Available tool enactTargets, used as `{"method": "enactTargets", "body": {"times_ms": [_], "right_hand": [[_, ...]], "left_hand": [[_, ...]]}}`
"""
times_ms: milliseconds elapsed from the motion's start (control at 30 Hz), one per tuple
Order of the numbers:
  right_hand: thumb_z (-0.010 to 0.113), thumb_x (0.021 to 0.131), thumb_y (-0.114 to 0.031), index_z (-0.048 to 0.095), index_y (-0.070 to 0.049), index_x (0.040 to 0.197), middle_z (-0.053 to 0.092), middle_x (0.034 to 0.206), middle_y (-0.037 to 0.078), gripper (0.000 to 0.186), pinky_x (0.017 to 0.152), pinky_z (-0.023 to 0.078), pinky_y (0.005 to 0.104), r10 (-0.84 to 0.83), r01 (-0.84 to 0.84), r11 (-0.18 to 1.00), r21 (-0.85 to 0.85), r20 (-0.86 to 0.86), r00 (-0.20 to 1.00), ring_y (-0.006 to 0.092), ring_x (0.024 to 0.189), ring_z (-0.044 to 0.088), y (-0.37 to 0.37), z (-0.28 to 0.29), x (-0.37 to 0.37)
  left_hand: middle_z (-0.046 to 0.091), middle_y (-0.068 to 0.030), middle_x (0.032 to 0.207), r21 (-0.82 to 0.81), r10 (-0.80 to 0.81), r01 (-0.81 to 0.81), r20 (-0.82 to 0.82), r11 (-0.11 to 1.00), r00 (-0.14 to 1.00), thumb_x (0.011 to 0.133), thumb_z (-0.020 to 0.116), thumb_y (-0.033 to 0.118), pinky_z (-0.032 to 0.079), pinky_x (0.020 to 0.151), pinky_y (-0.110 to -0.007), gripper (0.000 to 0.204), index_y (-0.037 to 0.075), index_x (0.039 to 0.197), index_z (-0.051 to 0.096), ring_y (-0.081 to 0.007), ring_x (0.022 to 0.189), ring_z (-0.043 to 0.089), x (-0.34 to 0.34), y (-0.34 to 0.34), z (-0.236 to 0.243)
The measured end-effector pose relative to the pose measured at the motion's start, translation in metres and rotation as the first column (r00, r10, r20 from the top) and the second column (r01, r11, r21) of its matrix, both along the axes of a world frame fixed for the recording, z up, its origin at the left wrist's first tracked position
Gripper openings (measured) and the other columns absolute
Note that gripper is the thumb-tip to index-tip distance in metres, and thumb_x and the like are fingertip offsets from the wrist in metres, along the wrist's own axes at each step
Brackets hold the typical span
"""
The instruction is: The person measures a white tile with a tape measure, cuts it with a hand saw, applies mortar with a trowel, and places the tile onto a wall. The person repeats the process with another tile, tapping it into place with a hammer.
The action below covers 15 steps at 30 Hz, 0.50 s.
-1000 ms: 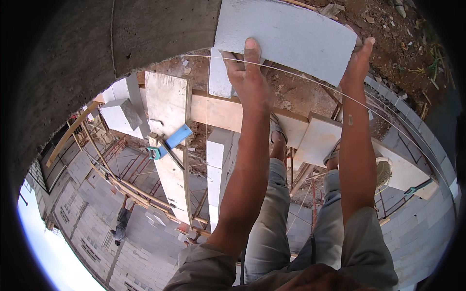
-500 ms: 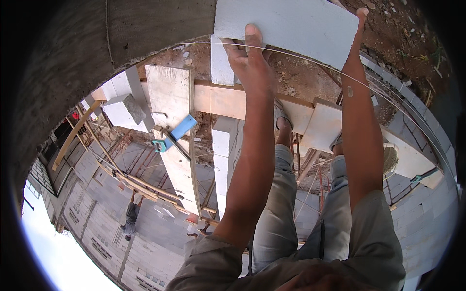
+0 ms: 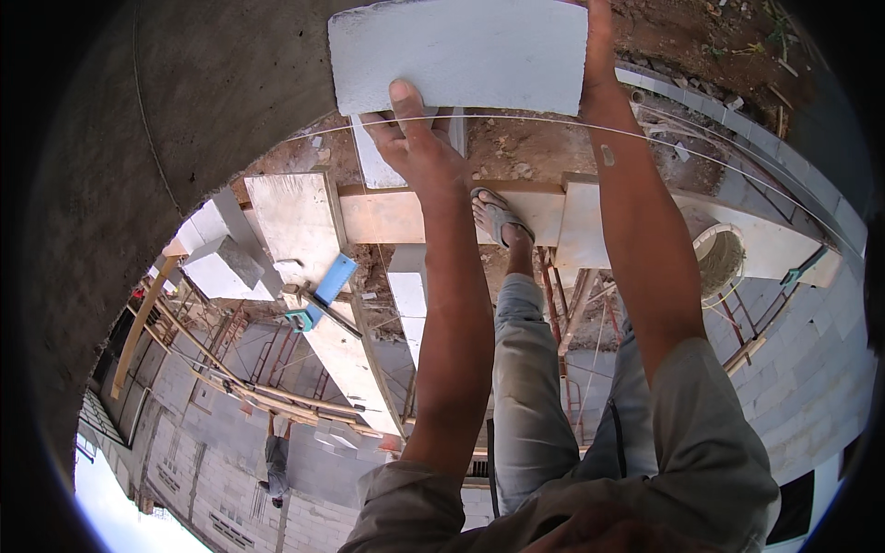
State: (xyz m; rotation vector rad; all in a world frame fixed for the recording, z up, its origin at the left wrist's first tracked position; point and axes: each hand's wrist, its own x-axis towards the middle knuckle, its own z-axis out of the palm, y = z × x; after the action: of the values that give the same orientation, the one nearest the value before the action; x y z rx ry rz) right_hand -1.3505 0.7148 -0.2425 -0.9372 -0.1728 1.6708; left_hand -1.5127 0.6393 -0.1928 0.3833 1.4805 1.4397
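Note:
A white rectangular building block (image 3: 461, 55) is held up at the top of the view, its left end against or very near the edge of a grey concrete surface (image 3: 212, 83). My left hand (image 3: 419, 147) grips its lower edge, thumb on the broad face and fingers underneath. At the block's right end is my right hand (image 3: 599, 32); the top of the picture cuts off its fingers, though it appears to support that end. A taut white string (image 3: 525, 118) runs just below the block, crossing in front of my left hand and right forearm.
Wooden planks (image 3: 378, 217) form a platform under my sandalled foot (image 3: 498, 217). On it are white blocks (image 3: 221, 263), a tool with a blue plate (image 3: 335, 279), a round bucket of mortar (image 3: 719, 258) and a teal-handled tool (image 3: 802, 265). Far below, another person (image 3: 277, 461) stands by scaffolding.
The block and both my hands now appear farther left, and my left hand lower in the picture. The whole view has shifted too. My left hand keeps its grip.

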Motion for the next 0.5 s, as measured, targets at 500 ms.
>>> {"method": "enactTargets", "body": {"times_ms": [500], "right_hand": [[0.05,0.087,-0.069,0.048,0.004,0.132,0.064,0.101,0.015,0.086,0.078,0.053,0.0322,0.057,-0.052,0.995,-0.086,0.062,0.996,0.0221,0.087,0.064,0.011,0.009,0.006]], "left_hand": [[0.045,-0.0168,0.13,0.07,0.027,-0.028,0.015,0.997,1.0,0.087,0.067,0.043,0.046,0.091,-0.052,0.074,0.006,0.138,0.029,-0.0302,0.118,0.049,0.005,0.002,-0.005]]}}
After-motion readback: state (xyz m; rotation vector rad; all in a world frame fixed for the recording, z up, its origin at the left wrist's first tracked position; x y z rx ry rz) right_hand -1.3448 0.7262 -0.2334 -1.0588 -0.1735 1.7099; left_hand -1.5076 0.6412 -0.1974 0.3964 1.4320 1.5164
